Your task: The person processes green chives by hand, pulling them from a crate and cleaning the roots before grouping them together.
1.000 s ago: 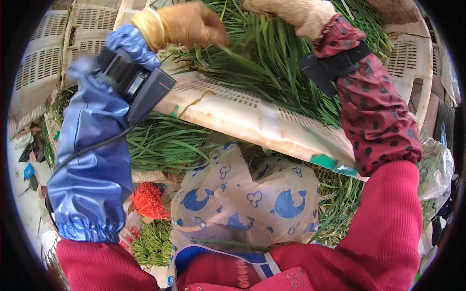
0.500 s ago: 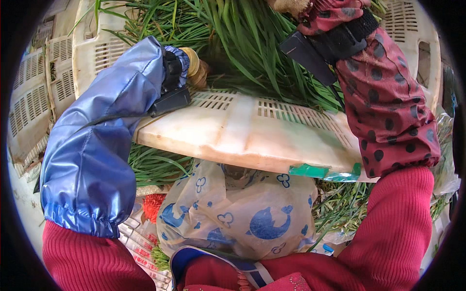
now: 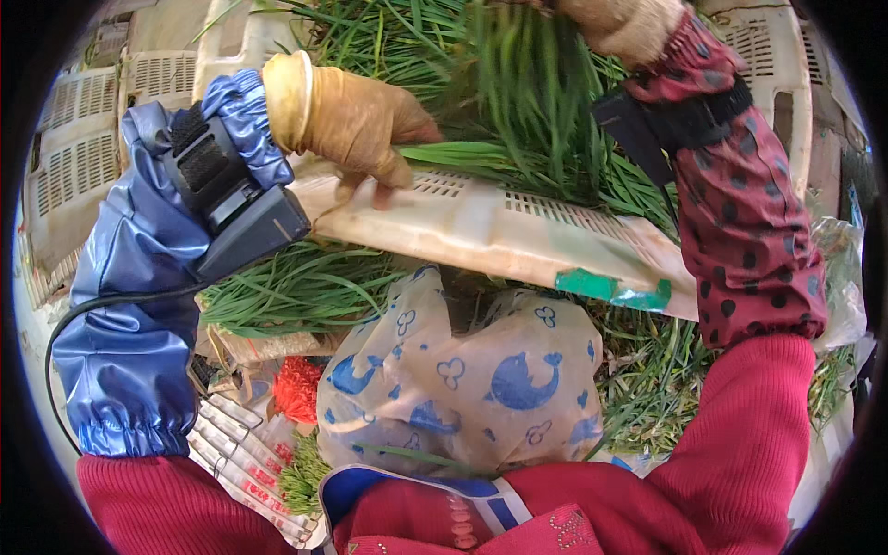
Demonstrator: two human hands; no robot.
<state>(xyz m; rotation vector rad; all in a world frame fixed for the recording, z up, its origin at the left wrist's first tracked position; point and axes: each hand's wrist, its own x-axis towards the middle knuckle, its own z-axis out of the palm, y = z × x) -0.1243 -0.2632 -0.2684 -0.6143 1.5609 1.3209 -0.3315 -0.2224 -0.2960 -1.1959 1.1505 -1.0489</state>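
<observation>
Since before, my left hand [image 3: 365, 125] slid onto crate rim [image 3: 518, 231], fingers pinching green chive stalks [image 3: 462, 153], right hand [image 3: 620, 23] gripping blurred chive bunch [image 3: 527, 83], fingers hidden, cannot tell.

One head-worn fisheye view looks steeply down from close above the person's chest and forearms, facing forward onto a pale slatted crate [image 3: 518, 227]; straight edges bow near the dark circular rim.

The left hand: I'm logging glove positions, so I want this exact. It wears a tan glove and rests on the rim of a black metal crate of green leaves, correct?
Not quite. In the head view the left hand in its tan glove does rest on the crate rim beside the green leaves, but that crate is cream-coloured slotted plastic, not black metal.
</observation>
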